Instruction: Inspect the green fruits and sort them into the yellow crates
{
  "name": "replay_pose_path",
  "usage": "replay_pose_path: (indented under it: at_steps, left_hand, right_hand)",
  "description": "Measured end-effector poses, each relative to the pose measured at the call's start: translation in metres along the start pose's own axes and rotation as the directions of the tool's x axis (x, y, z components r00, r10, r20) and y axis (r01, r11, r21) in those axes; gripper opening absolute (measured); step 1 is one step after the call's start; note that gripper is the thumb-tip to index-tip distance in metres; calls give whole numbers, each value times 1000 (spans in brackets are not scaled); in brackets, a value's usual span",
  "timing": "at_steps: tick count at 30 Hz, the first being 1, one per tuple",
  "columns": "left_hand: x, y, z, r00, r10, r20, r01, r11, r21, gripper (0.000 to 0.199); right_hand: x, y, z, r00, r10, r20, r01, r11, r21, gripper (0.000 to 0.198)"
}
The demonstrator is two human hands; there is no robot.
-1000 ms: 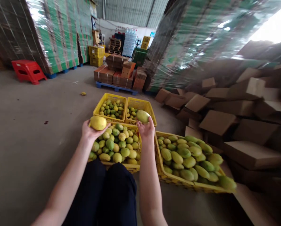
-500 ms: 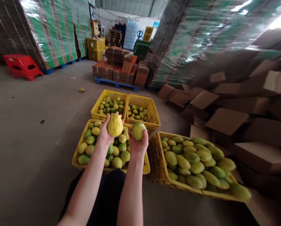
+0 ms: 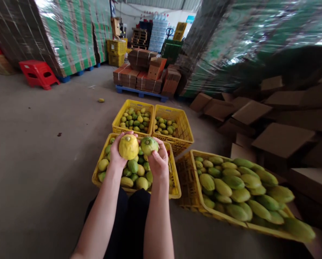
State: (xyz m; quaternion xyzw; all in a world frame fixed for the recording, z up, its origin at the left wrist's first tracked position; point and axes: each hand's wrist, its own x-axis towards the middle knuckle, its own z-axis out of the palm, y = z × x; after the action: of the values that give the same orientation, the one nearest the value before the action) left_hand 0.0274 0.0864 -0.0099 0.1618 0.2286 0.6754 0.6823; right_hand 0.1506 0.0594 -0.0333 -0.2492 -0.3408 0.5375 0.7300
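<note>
My left hand [image 3: 117, 151] is closed around a yellow papaya [image 3: 128, 146], its stem end turned up towards me. In my right hand [image 3: 160, 160] is a greener papaya [image 3: 149, 145], gripped with the thumb along its near side. The two fruits are held close side by side above a yellow crate [image 3: 176, 180] of green and yellow papayas [image 3: 133, 166]. Part of that crate's load is hidden behind my hands and forearms.
Two more yellow crates with papayas, left [image 3: 119, 126] and right [image 3: 186, 133], stand just beyond. A heaped crate [image 3: 196, 201] of long papayas is at right, beside cardboard boxes [image 3: 284, 140]. A blue pallet [image 3: 141, 93], red stool [image 3: 39, 73] and loose fruit [image 3: 101, 100] lie farther off.
My hands have come closer together. The papaya in my right hand has turned so its stem end shows, and the yellow one has rotated too. The view has shifted slightly left.
</note>
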Motion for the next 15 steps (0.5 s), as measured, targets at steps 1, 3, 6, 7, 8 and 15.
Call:
replay_pose_path:
  at_steps: [1, 3, 6, 7, 8, 15]
  left_hand:
    - [-3, 2, 1, 1000, 14, -5, -14, 1000, 2, 27]
    - [-9, 7, 6, 1000, 17, -18, -17, 1000, -3, 26]
    - [-13, 10, 15, 997, -64, -36, 63, 998, -28, 27]
    - [-13, 10, 17, 992, -122, -43, 120, 992, -44, 28]
    - [-12, 8, 18, 979, -193, -59, 189, 980, -65, 31]
    - [1, -6, 8, 852, -498, -159, 461, 859, -223, 34]
  right_hand:
    - [0, 0, 0, 1000, 12, 15, -12, 1000, 4, 48]
    - [-1, 1, 1, 1000, 15, 24, -15, 1000, 24, 49]
    - [-2, 3, 1, 997, 25, -70, -21, 998, 56, 44]
    - [-2, 4, 2, 991, 61, -117, -54, 997, 57, 42]
    - [-2, 4, 2, 981, 109, -158, -101, 993, 55, 42]
    - [3, 5, 2, 914, 220, -340, -206, 976, 78, 42]
